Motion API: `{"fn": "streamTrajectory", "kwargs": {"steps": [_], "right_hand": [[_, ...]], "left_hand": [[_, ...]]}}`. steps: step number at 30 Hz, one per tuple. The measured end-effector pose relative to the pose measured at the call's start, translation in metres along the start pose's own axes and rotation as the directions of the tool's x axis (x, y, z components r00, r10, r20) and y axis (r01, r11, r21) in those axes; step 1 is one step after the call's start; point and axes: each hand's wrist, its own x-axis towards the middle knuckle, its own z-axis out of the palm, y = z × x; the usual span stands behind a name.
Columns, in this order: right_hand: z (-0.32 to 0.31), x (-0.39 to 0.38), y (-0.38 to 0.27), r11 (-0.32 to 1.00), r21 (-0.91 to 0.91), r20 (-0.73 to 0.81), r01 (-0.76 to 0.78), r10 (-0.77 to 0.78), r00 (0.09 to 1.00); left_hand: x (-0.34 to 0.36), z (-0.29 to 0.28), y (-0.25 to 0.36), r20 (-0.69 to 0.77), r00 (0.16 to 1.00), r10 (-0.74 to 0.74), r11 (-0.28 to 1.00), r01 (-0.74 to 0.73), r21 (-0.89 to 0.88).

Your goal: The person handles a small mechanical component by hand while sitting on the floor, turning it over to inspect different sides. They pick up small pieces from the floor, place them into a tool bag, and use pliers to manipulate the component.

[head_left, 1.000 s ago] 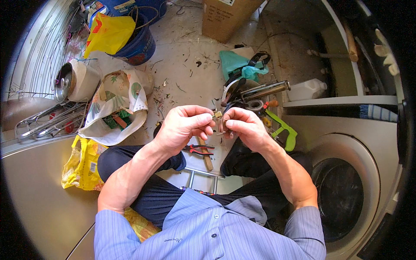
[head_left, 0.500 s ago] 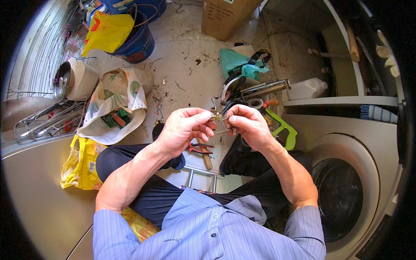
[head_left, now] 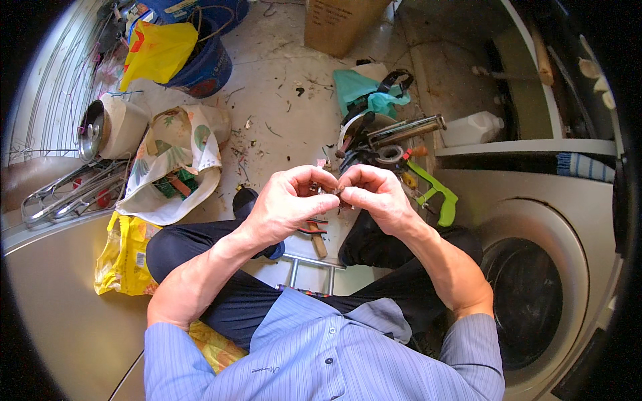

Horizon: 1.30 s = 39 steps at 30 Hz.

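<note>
My left hand [head_left: 292,204] and my right hand [head_left: 378,198] meet in front of me, fingertips nearly touching. Both are closed in a pinch around a small thin metal-looking piece, mostly hidden by the fingers and too small to name. Below the left hand, pliers [head_left: 316,230] with red and black handles lie partly covered across a wooden bar [head_left: 319,246]. Just beyond the right hand is a heap of tools, with a roll of tape [head_left: 390,156] and a bright green handled tool [head_left: 443,206].
A metal frame [head_left: 313,269] lies between my legs. On the left are a patterned cloth bag [head_left: 175,150], a yellow bag [head_left: 124,257] and a blue bucket [head_left: 208,70]. A washing machine [head_left: 565,247] stands on the right; scraps litter the floor [head_left: 271,100].
My hands have come together, and the fingers now cover more of the small piece. The left fingers, spread before, are more curled. The view has shifted slightly.
</note>
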Motion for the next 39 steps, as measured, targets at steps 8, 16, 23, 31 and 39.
{"fn": "streamTrajectory", "kwargs": {"steps": [8, 16, 23, 31, 39], "right_hand": [[-0.004, 0.004, 0.005, 0.992, 0.007, 0.052, 0.128, -0.128, 0.990], [-0.002, 0.007, 0.007, 0.994, -0.026, 0.029, 0.103, -0.102, 0.994], [-0.004, 0.006, 0.006, 0.994, -0.072, 0.034, 0.079, -0.077, 0.996], [0.000, 0.003, 0.003, 0.950, -0.231, 0.039, 0.211, -0.208, 0.977], [-0.001, 0.005, -0.011, 0.609, -0.671, 0.129, 0.423, -0.465, 0.876]], "left_hand": [[-0.003, 0.006, 0.005, -0.013, 0.918, 0.396, 0.771, -0.324, 0.549], [-0.007, 0.004, 0.001, 0.045, 0.805, 0.592, 0.509, -0.416, 0.753], [-0.005, 0.003, -0.001, 0.070, 0.788, 0.612, 0.460, -0.426, 0.779], [-0.006, 0.004, -0.002, 0.035, 0.813, 0.581, 0.513, -0.399, 0.760], [-0.004, 0.003, 0.000, 0.088, 0.817, 0.571, 0.445, -0.398, 0.802]]}}
